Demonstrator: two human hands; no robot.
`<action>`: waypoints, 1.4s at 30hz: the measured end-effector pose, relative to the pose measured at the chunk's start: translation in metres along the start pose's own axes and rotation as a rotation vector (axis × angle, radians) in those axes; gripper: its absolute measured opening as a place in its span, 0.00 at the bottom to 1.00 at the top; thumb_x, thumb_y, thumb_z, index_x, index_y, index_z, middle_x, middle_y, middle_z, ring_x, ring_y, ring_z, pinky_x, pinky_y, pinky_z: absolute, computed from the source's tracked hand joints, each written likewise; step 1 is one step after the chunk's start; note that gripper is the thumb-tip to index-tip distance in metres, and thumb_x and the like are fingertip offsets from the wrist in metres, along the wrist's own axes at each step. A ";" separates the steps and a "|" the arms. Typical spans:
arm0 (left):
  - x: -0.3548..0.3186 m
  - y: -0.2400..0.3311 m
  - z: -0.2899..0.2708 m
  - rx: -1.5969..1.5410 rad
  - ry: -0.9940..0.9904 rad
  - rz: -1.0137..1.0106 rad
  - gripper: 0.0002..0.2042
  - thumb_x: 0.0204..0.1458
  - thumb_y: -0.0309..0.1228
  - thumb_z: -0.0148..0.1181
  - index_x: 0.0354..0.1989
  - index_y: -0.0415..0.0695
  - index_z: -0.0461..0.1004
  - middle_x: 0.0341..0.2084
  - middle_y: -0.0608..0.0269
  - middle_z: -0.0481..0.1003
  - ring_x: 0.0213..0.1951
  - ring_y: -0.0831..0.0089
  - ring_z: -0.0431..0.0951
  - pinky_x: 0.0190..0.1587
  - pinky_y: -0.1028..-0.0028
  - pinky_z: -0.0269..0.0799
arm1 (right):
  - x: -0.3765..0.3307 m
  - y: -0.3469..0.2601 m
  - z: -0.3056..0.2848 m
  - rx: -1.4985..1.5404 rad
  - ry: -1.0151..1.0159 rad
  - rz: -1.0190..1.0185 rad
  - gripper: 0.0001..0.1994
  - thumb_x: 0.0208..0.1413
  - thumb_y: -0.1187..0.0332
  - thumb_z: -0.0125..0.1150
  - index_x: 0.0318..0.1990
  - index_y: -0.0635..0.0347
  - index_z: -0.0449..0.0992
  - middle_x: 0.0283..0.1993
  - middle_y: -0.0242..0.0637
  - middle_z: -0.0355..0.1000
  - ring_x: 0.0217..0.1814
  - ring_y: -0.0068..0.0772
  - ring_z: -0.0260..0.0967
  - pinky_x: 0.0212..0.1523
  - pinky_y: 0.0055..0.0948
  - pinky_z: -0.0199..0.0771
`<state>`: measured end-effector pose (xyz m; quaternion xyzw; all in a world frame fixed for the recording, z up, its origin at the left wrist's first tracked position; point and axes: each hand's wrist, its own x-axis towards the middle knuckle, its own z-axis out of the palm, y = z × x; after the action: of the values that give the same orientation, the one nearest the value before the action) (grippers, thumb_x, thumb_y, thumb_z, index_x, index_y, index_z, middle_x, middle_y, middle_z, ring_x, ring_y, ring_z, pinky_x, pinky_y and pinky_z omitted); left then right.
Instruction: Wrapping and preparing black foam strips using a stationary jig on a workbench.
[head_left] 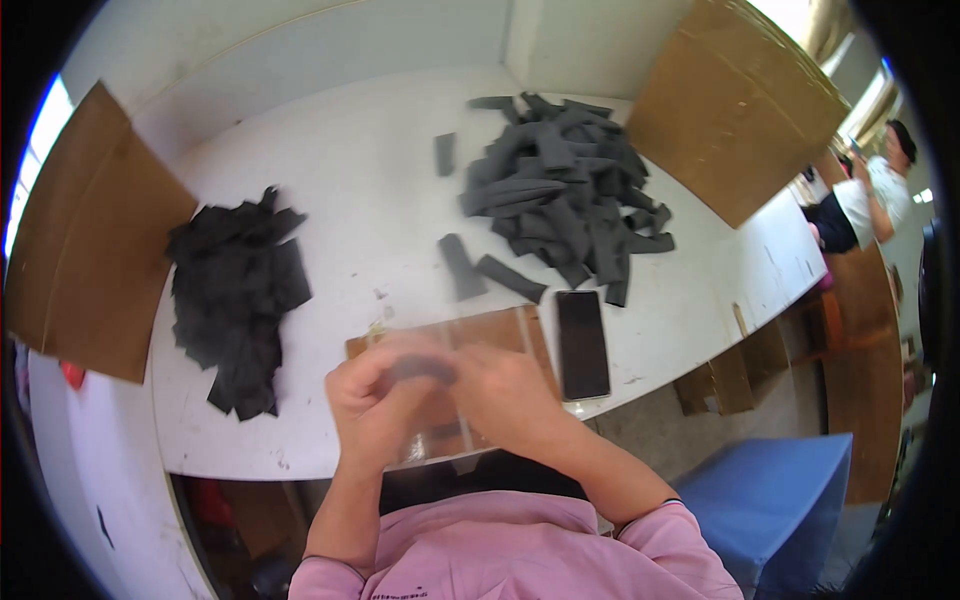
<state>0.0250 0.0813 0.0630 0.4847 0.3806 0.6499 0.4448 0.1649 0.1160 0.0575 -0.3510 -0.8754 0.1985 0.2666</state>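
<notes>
Both my hands are close together over a brown cardboard piece [522, 325] at the table's near edge, blurred by motion. A short dark grey fabric strip [422, 367] curves between them. My left hand [362, 392] is closed on its left end. At its other end, my right hand [505, 392] has its fingers curled in against the strip; their tips are smeared. Beyond my hands, a large heap of grey fabric pieces [560, 185], tube-like in shape, covers the back right. A pile of flatter, darker pieces [235, 300] lies at the left.
A dark-screened phone [582, 345] lies right of the cardboard. Loose grey pieces [461, 267] sit between heap and cardboard. Upright cardboard panels stand at left [95, 235] and right [735, 110] of the white table [350, 200]. A blue bin-like object [770, 500] is at lower right; a person [870, 195] is beyond.
</notes>
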 end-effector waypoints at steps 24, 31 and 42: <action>-0.001 0.009 -0.007 -0.142 -0.021 -0.039 0.10 0.47 0.30 0.55 0.31 0.34 0.72 0.28 0.55 0.74 0.34 0.70 0.72 0.39 0.75 0.67 | 0.001 -0.003 0.007 -0.018 -0.055 -0.006 0.05 0.40 0.75 0.50 0.28 0.60 0.66 0.23 0.40 0.66 0.26 0.43 0.65 0.24 0.39 0.64; 0.003 0.011 -0.005 0.219 -0.106 -0.024 0.04 0.40 0.21 0.61 0.25 0.38 0.72 0.25 0.58 0.73 0.32 0.74 0.72 0.36 0.77 0.67 | -0.004 0.017 0.024 0.177 0.004 -0.138 0.05 0.40 0.73 0.51 0.28 0.60 0.66 0.23 0.40 0.66 0.27 0.44 0.65 0.24 0.39 0.64; 0.006 0.022 0.002 0.473 -0.087 -0.110 0.03 0.42 0.22 0.58 0.25 0.37 0.72 0.24 0.61 0.73 0.28 0.77 0.71 0.33 0.80 0.66 | -0.003 0.014 0.018 0.083 -0.079 0.002 0.06 0.46 0.71 0.49 0.32 0.60 0.67 0.26 0.40 0.68 0.30 0.45 0.66 0.25 0.40 0.64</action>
<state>0.0213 0.0800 0.0857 0.5813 0.5286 0.4961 0.3695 0.1627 0.1203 0.0352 -0.3325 -0.8759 0.2485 0.2458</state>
